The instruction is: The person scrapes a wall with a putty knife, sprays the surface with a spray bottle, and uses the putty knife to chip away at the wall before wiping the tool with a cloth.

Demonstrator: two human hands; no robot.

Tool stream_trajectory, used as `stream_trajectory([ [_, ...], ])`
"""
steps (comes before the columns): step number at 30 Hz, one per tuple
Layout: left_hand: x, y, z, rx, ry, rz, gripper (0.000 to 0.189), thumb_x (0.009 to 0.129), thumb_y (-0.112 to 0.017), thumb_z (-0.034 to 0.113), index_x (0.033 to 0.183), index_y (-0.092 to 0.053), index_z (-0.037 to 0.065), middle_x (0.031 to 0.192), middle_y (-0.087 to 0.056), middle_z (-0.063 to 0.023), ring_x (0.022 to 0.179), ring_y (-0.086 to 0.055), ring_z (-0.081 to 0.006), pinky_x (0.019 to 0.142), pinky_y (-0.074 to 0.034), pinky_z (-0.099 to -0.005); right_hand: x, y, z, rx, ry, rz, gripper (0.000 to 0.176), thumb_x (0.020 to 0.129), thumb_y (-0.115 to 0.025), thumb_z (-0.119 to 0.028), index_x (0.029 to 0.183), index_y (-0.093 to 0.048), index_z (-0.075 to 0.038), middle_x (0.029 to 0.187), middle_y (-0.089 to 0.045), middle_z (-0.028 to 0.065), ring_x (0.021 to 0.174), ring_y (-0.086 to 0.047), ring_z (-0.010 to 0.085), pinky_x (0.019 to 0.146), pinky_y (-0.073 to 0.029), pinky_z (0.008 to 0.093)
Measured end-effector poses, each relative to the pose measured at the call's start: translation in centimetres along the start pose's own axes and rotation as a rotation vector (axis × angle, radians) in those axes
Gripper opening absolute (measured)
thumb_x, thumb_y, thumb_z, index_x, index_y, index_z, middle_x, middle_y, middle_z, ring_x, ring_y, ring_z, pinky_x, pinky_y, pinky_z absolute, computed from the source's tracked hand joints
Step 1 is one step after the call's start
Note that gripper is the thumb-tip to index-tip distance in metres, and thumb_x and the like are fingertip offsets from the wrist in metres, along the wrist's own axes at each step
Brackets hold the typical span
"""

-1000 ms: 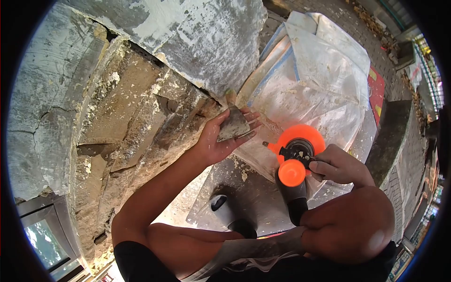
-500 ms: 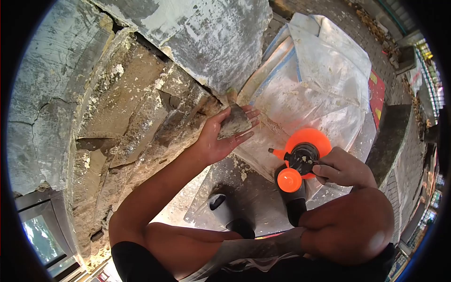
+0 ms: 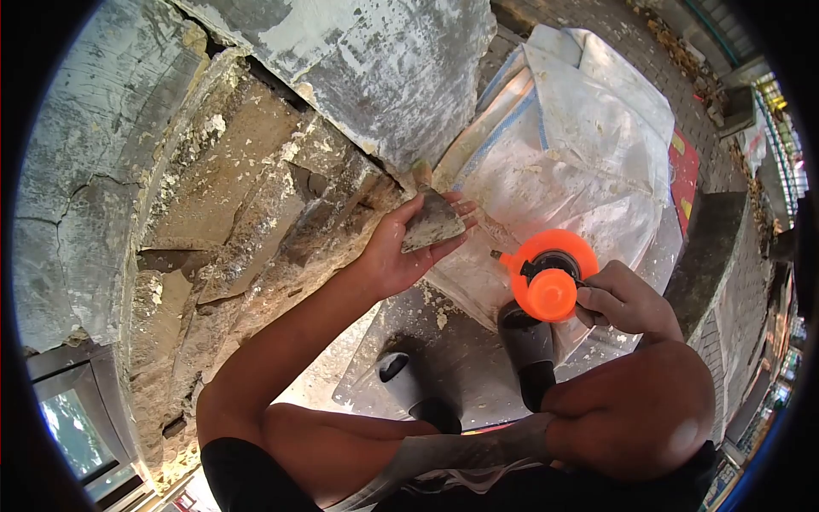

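My left hand (image 3: 401,247) holds a flat grey piece of stone (image 3: 432,224) in its palm, close to the broken edge of a cracked stone surface (image 3: 256,196). My right hand (image 3: 623,300) grips the handle of an orange spray bottle (image 3: 548,273), whose round orange cap and nozzle face up. The bottle hangs to the right of the stone piece, a short gap apart from it.
A white woven sack (image 3: 580,154) lies spread on the ground behind the hands. Below are a grey metal sheet (image 3: 426,341) and my feet in dark sandals (image 3: 525,350). A dark kerb block (image 3: 712,256) and paved ground (image 3: 648,43) lie to the right.
My right hand has lifted the orange spray bottle slightly up and tilted it. My left hand with the stone piece has shifted a little up and right.
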State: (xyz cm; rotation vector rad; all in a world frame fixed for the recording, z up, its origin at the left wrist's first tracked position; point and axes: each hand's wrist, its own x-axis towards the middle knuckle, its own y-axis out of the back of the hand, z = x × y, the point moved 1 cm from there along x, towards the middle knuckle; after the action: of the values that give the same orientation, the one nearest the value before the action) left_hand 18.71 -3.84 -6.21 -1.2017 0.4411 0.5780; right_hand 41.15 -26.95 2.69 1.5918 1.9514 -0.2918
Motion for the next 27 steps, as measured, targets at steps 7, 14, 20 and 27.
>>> stream_trajectory([
  [7, 0.6, 0.1, -0.2, 0.02, 0.004, -0.007, 0.048, 0.11, -0.028, 0.035, 0.138, -0.048, 0.001, 0.141, -0.054, -0.0178, 0.133, -0.053, -0.0324, 0.114, -0.043, -0.0424, 0.3, -0.1, 0.6, 0.01, 0.146, -0.007, 0.04, 0.1, -0.052, -0.026, 0.069, -0.062, -0.003, 0.057, -0.055, 0.0024, 0.052, -0.05, 0.0124, 0.052, -0.04, 0.0315],
  [14, 0.8, 0.2, -0.3, 0.158, -0.04, 0.026, 0.043, 0.109, -0.041, 0.036, 0.134, -0.051, 0.002, 0.137, -0.058, -0.0161, 0.126, -0.059, -0.0264, 0.107, -0.051, -0.0372, 0.8, -0.5, 2.6, 0.275, 0.129, 0.125, 0.04, 0.099, -0.05, -0.023, 0.066, -0.059, -0.003, 0.056, -0.051, 0.0002, 0.05, -0.043, 0.0088, 0.049, -0.035, 0.0291],
  [20, 0.6, 0.8, -1.0, 0.322, -0.049, 0.114, 0.038, 0.104, -0.054, 0.036, 0.126, -0.054, 0.005, 0.116, -0.066, -0.0103, 0.108, -0.067, -0.0195, 0.089, -0.058, -0.0335, 0.9, -0.3, 2.4, 0.223, 0.121, 0.013, 0.042, 0.101, -0.051, -0.026, 0.068, -0.061, -0.002, 0.055, -0.052, 0.0008, 0.049, -0.044, 0.0097, 0.049, -0.035, 0.0296],
  [27, -0.2, 0.6, -0.9, 0.407, 0.14, 0.233, 0.036, 0.102, -0.053, 0.051, 0.102, -0.055, 0.015, 0.064, -0.053, 0.0018, 0.038, -0.038, -0.01, 0.049, -0.037, -0.0244, 1.2, -0.9, 1.2, 0.036, 0.212, -0.084, 0.042, 0.101, -0.052, -0.029, 0.068, -0.062, -0.005, 0.056, -0.056, 0.0036, 0.051, -0.054, 0.0158, 0.053, -0.042, 0.0328],
])
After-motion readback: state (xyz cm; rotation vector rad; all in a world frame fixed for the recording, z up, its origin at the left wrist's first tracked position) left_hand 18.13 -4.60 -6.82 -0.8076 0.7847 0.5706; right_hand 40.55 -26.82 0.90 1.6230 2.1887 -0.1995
